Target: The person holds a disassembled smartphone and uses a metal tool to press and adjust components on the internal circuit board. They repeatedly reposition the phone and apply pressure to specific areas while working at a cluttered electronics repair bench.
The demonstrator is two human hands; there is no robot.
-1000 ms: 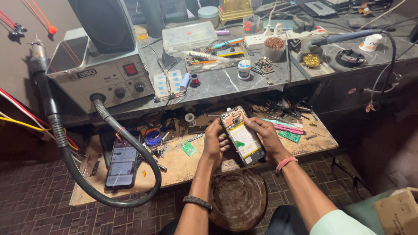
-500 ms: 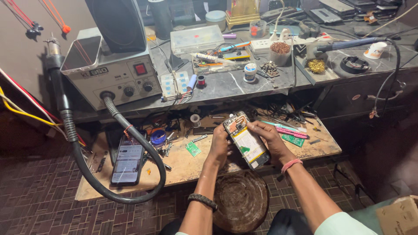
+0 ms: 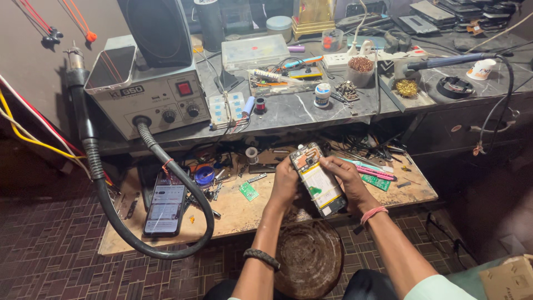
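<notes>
1. A grey hot-air rework station (image 3: 145, 94) is sitting at the left end of the stone bench top (image 3: 311, 108), and its thick black hose (image 3: 139, 233) is looping down over the lower wooden work board (image 3: 239, 208).
2. A round, rusty metal stool seat (image 3: 308, 258) is standing just below the board's front edge, between the person's forearms.
3. A complete smartphone (image 3: 165, 208) with a lit screen is lying flat on the board inside the hose loop, well apart from both hands.
4. The opened smartphone (image 3: 317, 180), back cover off with its battery and copper-coloured upper board exposed, is being held above the board's right half, tilted with its top end away from the person.
5. The left hand (image 3: 284, 186) is gripping the phone's left edge, fingers curled behind it and the thumb pressing near the upper part.
6. The right hand (image 3: 345, 180) is clasping the right edge, fingers closed narrow on the frame and fingertips resting near the top section.
7. A small green circuit board (image 3: 249, 191) is lying on the wood just left of the left hand.
8. Judgement: the step in hand appears to be inspecting or working the internals near the top end. The next move is calling for a steady grip and fine fingertip pressure, or a tool from the clutter beyond.
</notes>
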